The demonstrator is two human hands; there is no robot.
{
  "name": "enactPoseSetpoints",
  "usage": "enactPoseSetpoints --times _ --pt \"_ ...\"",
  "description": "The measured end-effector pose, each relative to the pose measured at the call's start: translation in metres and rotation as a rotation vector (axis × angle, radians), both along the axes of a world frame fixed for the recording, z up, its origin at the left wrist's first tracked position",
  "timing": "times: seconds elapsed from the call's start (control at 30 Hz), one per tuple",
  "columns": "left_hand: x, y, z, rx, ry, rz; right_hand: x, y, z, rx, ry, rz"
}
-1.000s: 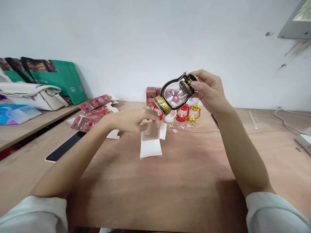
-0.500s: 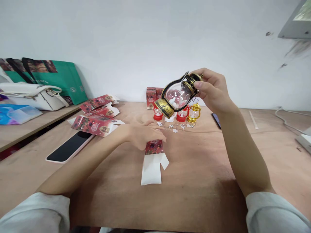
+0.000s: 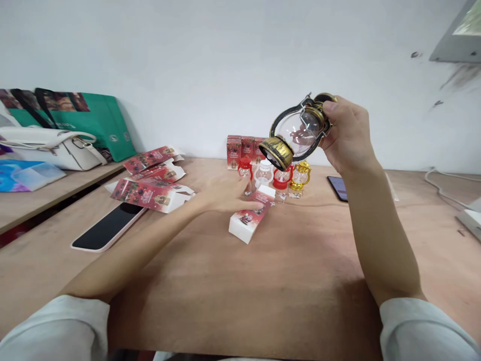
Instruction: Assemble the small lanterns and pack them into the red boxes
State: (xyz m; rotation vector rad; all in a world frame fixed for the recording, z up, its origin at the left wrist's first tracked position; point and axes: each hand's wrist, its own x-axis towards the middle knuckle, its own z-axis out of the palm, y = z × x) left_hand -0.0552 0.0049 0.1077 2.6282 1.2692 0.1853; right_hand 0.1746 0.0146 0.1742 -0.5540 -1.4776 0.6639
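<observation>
My right hand (image 3: 349,130) grips a small bronze-and-black lantern (image 3: 296,133) by its top, fingers closed. The lantern hangs tilted in the air, its base pointing down to the left, with a clear round globe. Low over the table, my left hand (image 3: 227,195) is closed on a red printed box (image 3: 255,213), its thumb lying across the printed face. White ends show on this box, which lies slanted. Just behind it stand a red lantern (image 3: 245,169), a white lantern (image 3: 264,173), another red lantern (image 3: 282,178) and a gold lantern (image 3: 300,175).
Upright red boxes (image 3: 247,145) stand against the wall. Opened red cartons (image 3: 145,193) lie at left beside a phone (image 3: 108,228). A second phone (image 3: 336,188) lies behind my right forearm. A white handbag (image 3: 52,148) and a green bag (image 3: 103,120) occupy the left shelf.
My right hand has moved the bronze lantern up and to the right. My left hand has turned the red box, whose white open flaps now point away from me, towards the standing lanterns.
</observation>
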Motion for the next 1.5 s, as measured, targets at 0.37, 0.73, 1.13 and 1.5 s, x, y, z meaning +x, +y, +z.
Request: enactPoseSetpoints --times 0.37,0.73,1.13,1.5 --pt "0.025 -0.019 -0.021 0.003 -0.129 0.178 0.001 -0.005 0.003 0.035 0.005 -0.101" --pt "0.026 0.001 -0.046 -0.276 -0.973 -0.006 0.003 0.0 0.0 0.219 -0.06 -0.301" --pt "0.017 0.019 -0.054 -0.424 -1.012 -0.015 -0.006 0.003 -0.015 0.255 -0.58 -0.284" --pt "0.012 0.027 -0.063 -0.492 -0.993 -0.043 -0.019 0.032 -0.037 0.215 -0.812 -0.291"
